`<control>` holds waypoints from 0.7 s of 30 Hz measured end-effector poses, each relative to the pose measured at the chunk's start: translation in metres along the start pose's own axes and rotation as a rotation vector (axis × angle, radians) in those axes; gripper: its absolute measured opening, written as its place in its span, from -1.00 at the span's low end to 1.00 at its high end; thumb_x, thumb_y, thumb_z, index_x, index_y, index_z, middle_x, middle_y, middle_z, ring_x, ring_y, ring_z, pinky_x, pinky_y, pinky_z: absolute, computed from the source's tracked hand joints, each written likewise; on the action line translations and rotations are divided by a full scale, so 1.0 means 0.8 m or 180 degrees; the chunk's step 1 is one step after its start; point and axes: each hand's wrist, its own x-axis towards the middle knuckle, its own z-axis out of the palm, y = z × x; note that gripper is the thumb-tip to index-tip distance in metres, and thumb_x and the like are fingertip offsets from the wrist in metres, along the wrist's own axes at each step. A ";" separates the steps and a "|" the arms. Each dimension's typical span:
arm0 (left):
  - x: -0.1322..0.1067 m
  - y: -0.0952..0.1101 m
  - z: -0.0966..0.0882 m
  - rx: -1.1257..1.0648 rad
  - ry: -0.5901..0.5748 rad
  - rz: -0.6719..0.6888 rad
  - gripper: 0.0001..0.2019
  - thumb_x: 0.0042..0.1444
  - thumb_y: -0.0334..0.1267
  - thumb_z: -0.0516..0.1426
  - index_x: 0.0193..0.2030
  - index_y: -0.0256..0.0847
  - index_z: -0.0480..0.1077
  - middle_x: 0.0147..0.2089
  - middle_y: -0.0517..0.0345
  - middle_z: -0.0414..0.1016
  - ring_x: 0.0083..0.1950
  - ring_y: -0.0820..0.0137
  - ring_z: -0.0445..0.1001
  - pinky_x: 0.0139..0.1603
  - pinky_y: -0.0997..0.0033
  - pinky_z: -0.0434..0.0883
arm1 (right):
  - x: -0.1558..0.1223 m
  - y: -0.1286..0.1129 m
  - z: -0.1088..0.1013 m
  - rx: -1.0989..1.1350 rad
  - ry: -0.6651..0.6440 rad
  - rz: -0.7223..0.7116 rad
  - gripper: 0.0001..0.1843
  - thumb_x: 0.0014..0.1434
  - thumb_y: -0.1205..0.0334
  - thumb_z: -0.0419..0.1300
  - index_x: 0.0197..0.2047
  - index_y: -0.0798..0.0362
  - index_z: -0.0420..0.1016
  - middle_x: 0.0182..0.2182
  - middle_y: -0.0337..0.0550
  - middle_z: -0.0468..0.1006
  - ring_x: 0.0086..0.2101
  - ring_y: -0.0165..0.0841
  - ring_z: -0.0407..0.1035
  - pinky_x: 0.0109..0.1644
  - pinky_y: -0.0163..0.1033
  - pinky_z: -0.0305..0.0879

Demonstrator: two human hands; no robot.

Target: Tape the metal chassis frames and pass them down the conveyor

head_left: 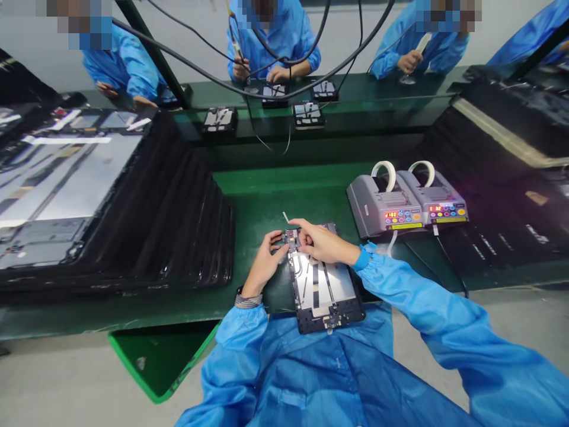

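Observation:
An opened tablet (pixel 340 276) with a silver inner plate, dark ribbon cables and a black frame lies tilted at the table's front edge, its lower end over my lap. My left hand (pixel 267 261) is closed on its top left corner, thumb on the upper face and fingers at the edge. My right hand (pixel 324 243) reaches across the top end, its thumb and lower fingers pinched close to the small circuit parts there; what they hold is hidden. Its index finger points out, with a short white tape strip (pixel 285 217) at the tip.
Two grey tape dispensers (pixel 384 204) with lit displays stand at the right. A tall stack of black trays (pixel 191 219) holding tablet parts rises at the left; more trays (pixel 498 196) are far right. Below is a green bin (pixel 155 394). Co-workers sit opposite, and cables hang overhead.

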 end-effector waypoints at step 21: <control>0.006 0.003 0.014 0.0381 0.0173 0.0102 -0.56 0.18 -0.23 0.26 0.20 -0.13 0.35 0.23 -0.04 0.46 0.25 0.21 0.42 0.26 0.15 0.33 | 0.033 0.022 0.013 -0.0280 0.0158 -0.0452 -0.25 0.10 0.62 0.13 0.35 0.05 0.25 -0.25 -0.22 0.50 -0.17 -0.30 0.33 -0.02 -0.21 0.22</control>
